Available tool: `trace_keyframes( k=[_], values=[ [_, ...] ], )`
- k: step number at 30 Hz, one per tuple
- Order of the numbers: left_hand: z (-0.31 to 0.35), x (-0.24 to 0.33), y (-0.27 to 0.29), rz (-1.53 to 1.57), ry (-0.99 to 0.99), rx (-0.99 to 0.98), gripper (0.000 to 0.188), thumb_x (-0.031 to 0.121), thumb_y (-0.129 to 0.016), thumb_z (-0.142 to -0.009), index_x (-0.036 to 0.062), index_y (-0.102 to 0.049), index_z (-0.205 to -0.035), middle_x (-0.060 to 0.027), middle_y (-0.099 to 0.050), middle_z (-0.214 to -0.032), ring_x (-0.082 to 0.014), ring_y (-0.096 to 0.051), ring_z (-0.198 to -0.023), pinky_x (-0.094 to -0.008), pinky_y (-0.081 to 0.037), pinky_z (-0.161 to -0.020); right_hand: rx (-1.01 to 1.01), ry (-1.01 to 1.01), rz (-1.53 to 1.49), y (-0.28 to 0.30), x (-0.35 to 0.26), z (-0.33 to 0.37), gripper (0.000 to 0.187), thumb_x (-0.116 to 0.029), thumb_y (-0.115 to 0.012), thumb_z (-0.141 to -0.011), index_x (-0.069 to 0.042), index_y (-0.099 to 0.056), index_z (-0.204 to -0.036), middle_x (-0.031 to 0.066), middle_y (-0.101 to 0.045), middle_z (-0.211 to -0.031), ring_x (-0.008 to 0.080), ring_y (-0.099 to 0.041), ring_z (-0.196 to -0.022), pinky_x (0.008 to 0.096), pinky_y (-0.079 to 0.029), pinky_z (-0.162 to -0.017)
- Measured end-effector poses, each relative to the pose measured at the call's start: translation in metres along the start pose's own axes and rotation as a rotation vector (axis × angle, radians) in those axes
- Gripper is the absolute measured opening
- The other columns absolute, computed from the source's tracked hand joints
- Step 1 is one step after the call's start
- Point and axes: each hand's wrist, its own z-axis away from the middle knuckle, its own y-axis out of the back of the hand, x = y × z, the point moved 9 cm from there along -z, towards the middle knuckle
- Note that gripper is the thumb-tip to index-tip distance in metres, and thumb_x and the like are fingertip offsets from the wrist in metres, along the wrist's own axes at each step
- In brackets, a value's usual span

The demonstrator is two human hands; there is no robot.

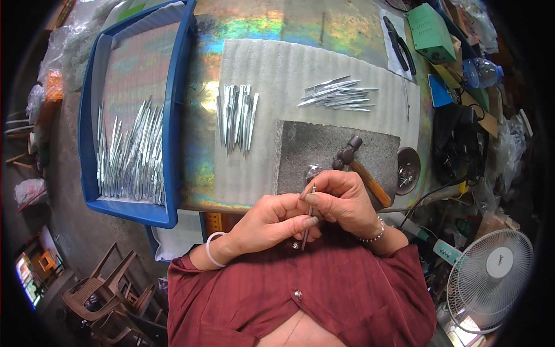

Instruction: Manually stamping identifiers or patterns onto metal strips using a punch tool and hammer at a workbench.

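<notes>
Close to my chest, at the table's front edge, I hold a slim metal rod-like piece [309,218] with both hands. My left hand [280,217] is closed, its thumb pressing on the lower part. The fingers of my right hand [344,202] pinch the upper end. Just beyond them a dark stone slab [300,147] bears a hammer [348,151] with a wooden handle. On the white foam sheet [266,63], slim silver metal pieces [237,118] lie in a row at the left, and a looser pile of similar pieces [338,95] lies at the right.
A blue tray [172,104] at the left holds many more slim metal pieces [133,159]. Right of the slab sits a small dark bowl [408,168] of tiny bits. Black-handled pliers [399,46] and a green box [430,33] are at the far right. A fan [491,277] stands lower right.
</notes>
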Motion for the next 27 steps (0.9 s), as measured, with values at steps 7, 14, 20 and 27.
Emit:
trace_keyframes(
  k=[7,14,20,27],
  values=[
    [0.005,0.002,0.004,0.026,0.006,-0.017,0.022,0.012,-0.052,-0.096,-0.0017,-0.055,-0.113,-0.0070,-0.067,-0.089,-0.0102,-0.063,-0.078,-0.0229,-0.051,-0.069,0.029,0.015,0.022,0.000,0.003,-0.001,0.009,-0.008,-0.060,-0.092,0.001,-0.061,-0.094,0.0029,-0.061,-0.070,0.0039,-0.054,-0.056,0.0172,-0.039,-0.046],
    [0.022,0.021,0.045,0.456,-0.269,0.262,0.026,0.007,-0.055,-0.093,-0.0022,-0.053,-0.118,-0.0110,-0.066,-0.088,-0.0165,-0.066,-0.077,-0.0247,-0.053,-0.068,0.140,0.217,0.051,0.007,-0.016,0.006,0.009,0.003,-0.056,-0.089,0.002,-0.058,-0.098,0.0103,-0.066,-0.075,0.0078,-0.056,-0.052,0.0181,-0.044,-0.047],
    [0.039,0.079,0.057,0.112,-0.666,0.493,0.013,0.008,-0.049,-0.095,-0.0018,-0.058,-0.095,-0.0075,-0.055,-0.084,-0.0131,-0.057,-0.075,-0.0208,-0.046,-0.061,-0.090,0.275,0.378,-0.018,-0.014,0.010,0.027,-0.001,-0.063,-0.086,0.001,-0.055,-0.113,0.0068,-0.065,-0.086,0.0080,-0.062,-0.066,0.0212,-0.050,-0.058],
    [0.030,0.127,0.097,-0.944,-0.462,1.017,0.015,0.011,-0.061,-0.089,-0.0019,-0.063,-0.096,-0.0098,-0.063,-0.075,-0.0140,-0.060,-0.063,-0.0248,-0.046,-0.058,0.164,0.404,0.571,0.027,-0.035,0.041,0.023,-0.003,-0.065,-0.083,0.000,-0.060,-0.106,0.0068,-0.064,-0.083,0.0102,-0.062,-0.065,0.0219,-0.048,-0.060]
  ],
)
